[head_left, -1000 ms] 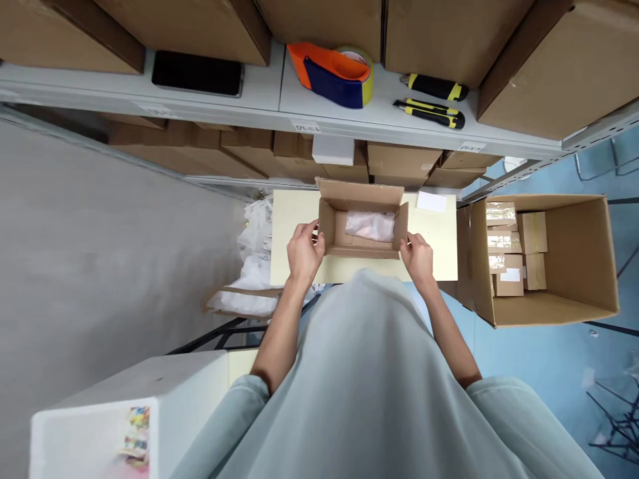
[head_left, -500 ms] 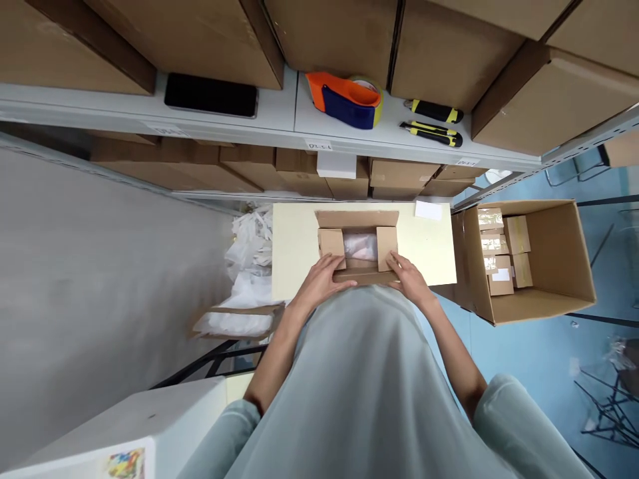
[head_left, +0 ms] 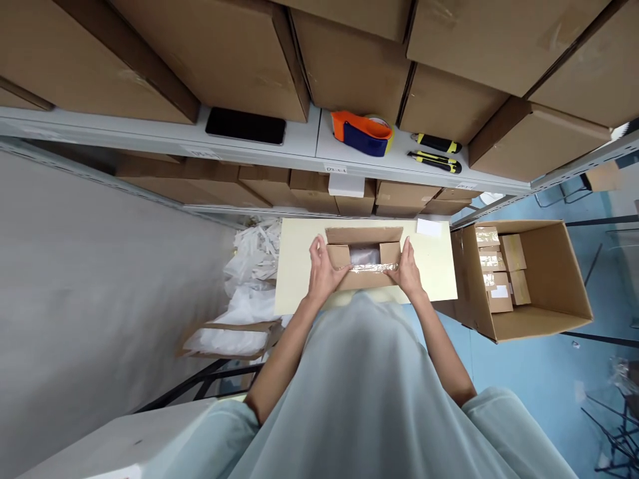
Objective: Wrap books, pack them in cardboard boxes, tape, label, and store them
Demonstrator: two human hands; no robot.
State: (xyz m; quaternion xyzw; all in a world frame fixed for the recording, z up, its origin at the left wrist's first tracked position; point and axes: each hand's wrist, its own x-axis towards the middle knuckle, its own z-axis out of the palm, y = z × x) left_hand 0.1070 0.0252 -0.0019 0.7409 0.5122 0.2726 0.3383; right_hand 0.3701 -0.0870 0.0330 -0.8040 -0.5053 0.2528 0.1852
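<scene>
A small cardboard box (head_left: 363, 278) sits on the pale tabletop between my two hands. Its two short side flaps are folded inward, and the far flap (head_left: 363, 235) stands up. The near flap, with shiny clear tape along its edge, is partly folded over. Clear plastic wrap (head_left: 364, 257) shows in the gap; what it covers is hidden. My left hand (head_left: 322, 271) grips the left end, its thumb on the near flap. At the right end, my right hand (head_left: 408, 271) holds on with its thumb on that flap and fingers pointing up along the side.
An open carton (head_left: 549, 266) with several small taped boxes stands right of the table (head_left: 294, 266). On the shelf lie a phone (head_left: 245, 126), a tape dispenser (head_left: 363, 134) and two cutters (head_left: 436, 152). White plastic packaging (head_left: 252, 303) is piled at left.
My hands have shifted from the side flaps to the box's ends, thumbs on the near flap. That flap has come up and inward, showing its taped edge. The view has tilted slightly upward.
</scene>
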